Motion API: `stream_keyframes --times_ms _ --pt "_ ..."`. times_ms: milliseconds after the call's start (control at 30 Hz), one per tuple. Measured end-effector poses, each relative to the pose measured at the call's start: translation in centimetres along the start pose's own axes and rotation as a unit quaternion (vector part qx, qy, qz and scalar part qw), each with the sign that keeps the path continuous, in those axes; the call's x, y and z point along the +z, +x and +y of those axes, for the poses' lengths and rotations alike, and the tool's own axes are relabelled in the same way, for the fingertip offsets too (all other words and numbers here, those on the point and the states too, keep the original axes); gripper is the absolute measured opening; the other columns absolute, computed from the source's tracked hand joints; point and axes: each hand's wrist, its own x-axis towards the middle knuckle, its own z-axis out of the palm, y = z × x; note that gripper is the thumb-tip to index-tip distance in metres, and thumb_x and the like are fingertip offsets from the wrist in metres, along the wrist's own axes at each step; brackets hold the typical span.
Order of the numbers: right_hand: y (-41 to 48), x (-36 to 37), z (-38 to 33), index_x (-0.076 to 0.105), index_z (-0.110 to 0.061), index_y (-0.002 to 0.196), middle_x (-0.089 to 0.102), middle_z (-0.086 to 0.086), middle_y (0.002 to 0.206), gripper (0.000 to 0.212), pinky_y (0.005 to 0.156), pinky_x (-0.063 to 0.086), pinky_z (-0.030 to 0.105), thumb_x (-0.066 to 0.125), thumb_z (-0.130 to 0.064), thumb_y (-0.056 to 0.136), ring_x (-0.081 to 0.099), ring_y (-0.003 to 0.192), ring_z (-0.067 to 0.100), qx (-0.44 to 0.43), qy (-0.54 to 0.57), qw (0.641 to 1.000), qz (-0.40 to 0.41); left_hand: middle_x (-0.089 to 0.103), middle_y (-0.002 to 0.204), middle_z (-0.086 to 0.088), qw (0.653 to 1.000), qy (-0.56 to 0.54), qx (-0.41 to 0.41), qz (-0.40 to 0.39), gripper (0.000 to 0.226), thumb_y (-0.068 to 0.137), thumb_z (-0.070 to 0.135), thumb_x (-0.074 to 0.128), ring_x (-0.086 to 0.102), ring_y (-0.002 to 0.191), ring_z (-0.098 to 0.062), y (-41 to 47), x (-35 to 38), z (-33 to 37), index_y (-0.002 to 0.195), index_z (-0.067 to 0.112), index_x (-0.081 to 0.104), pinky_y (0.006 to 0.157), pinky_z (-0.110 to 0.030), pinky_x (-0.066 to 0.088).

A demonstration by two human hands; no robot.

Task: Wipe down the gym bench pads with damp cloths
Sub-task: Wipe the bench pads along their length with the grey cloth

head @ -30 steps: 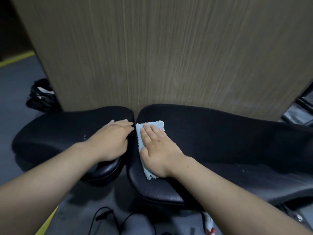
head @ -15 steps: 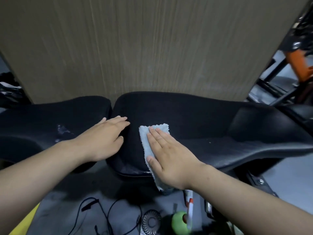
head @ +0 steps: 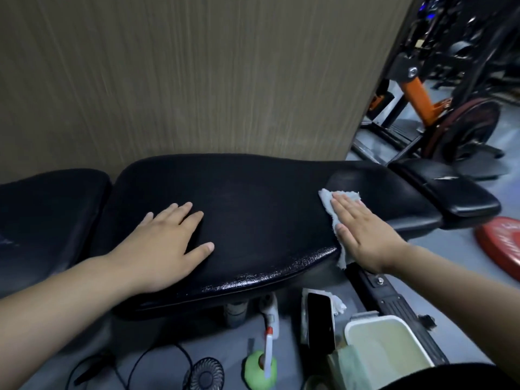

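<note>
Head view: within 1 second the right hand (head: 365,232), flat on the cloth (head: 339,205), has swept it from the pad's (head: 253,209) left end to its right. Left hand (head: 166,243), spread flat, braces the bench. This pass is nearly finished.

No readable text anywhere. Faint raised lettering on red weight plate (head: 503,243) at right edge, too blurred and cropped to make out. Small pale mark on far black pad (head: 447,178), not legible as a logo or word. Nothing legible on spray bottle (head: 268,347), phone (head: 320,322) or white tub (head: 363,323) on floor. Bench pads and wood-grain panel unmarked as far as visible.
</note>
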Motion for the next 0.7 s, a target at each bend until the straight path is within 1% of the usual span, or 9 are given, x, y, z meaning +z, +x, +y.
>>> stream_keyframes --times_ms 100,200,267,333,400,467,533,600,700 --pt "0.3 -0.7 -4.1 0.005 -0.001 0.155 -0.001 0.015 0.164 0.097 0.117 -0.016 0.026 -0.014 -0.056 0.078 -0.006 0.152 0.021 0.01 0.001 1.0 -0.012 0.001 0.166 0.005 1.0 -0.003 0.0 0.007 0.085 0.086 0.072 0.02 0.001 0.152 -0.014 0.1 0.2 -0.2 0.157 0.027 0.013 0.124 -0.041 0.011" --pt "0.3 -1.9 -12.7 0.011 0.012 0.15 0.009 0.03 0.159 0.083 0.119 -0.01 0.039 -0.001 -0.045 0.091 0.005 0.15 0.038 -0.096 0.004 0.995 0.015 0.003 0.165 0.009 1.0 -0.013 0.006 0.011 0.085 0.084 0.074 0.022 0.003 0.152 -0.012 0.1 0.2 -0.4 0.157 0.031 0.014 0.123 -0.038 0.013" --pt "0.6 -1.8 -18.0 0.011 0.011 0.15 0.009 0.029 0.16 0.068 0.122 -0.006 0.043 0.014 -0.036 0.101 0.003 0.15 0.037 -0.145 -0.012 0.989 0.007 0.006 0.165 0.009 1.0 -0.017 0.002 0.012 0.086 0.083 0.075 0.025 0.005 0.151 -0.011 0.3 0.1 -0.4 0.156 0.032 0.015 0.123 -0.036 0.014" --pt "1.0 -1.3 -20.3 0.007 0.005 0.153 0.002 0.023 0.162 0.066 0.122 -0.005 0.041 0.02 -0.037 0.103 -0.006 0.151 0.03 -0.141 0.046 0.989 -0.01 0.011 0.164 0.009 1.0 -0.022 -0.005 0.013 0.094 0.075 0.082 0.023 0.011 0.151 -0.012 0.6 -0.1 -0.4 0.155 0.032 0.02 0.122 -0.034 0.018" --pt "0.9 -1.1 -18.9 0.008 0.001 0.155 0.002 0.017 0.164 0.067 0.122 -0.004 0.039 0.022 -0.039 0.103 -0.006 0.152 0.024 -0.151 0.081 0.985 0.006 0.019 0.162 0.01 1.0 -0.018 -0.018 0.016 0.11 0.063 0.095 0.015 0.022 0.148 -0.015 1.2 0.0 -0.8 0.153 0.033 0.028 0.119 -0.035 0.025" --pt "0.6 -0.8 -15.5 0.013 -0.001 0.155 0.008 0.015 0.164 0.066 0.123 -0.002 0.039 0.023 -0.04 0.103 0.001 0.152 0.022 -0.15 0.061 0.986 0.023 0.026 0.159 0.009 0.999 -0.007 -0.027 0.022 0.11 0.062 0.096 0.019 0.031 0.143 -0.02 1.9 0.4 -1.0 0.15 0.032 0.035 0.116 -0.038 0.032" --pt "0.2 -0.5 -10.9 0.014 -0.002 0.155 0.011 0.013 0.164 0.069 0.123 -0.002 0.039 0.013 -0.043 0.099 0.004 0.152 0.021 -0.125 0.023 0.992 0.026 0.031 0.154 0.006 0.999 0.008 -0.032 0.034 0.089 0.076 0.08 0.039 0.038 0.137 -0.021 2.3 0.6 -0.6 0.147 0.028 0.039 0.112 -0.039 0.037" --pt "-0.3 -0.5 -5.5 0.01 -0.004 0.156 0.008 0.01 0.165 0.081 0.121 -0.007 0.036 -0.003 -0.049 0.089 0.001 0.152 0.018 -0.079 -0.013 0.997 0.021 0.034 0.152 0.003 0.998 0.019 -0.037 0.053 0.076 0.082 0.065 0.045 0.04 0.134 -0.022 2.5 0.5 0.6 0.146 0.024 0.042 0.109 -0.039 0.039" --pt "-1.4 -0.1 3.1 0.004 -0.008 0.157 0.002 0.006 0.166 0.091 0.118 -0.013 0.029 -0.015 -0.057 0.082 -0.006 0.151 0.013 -0.001 -0.032 0.999 0.008 0.032 0.154 0.001 0.997 0.001 -0.019 0.07 0.065 0.088 0.052 0.05 0.037 0.137 -0.023 3.0 -0.2 3.4 0.146 0.024 0.041 0.112 -0.041 0.037"
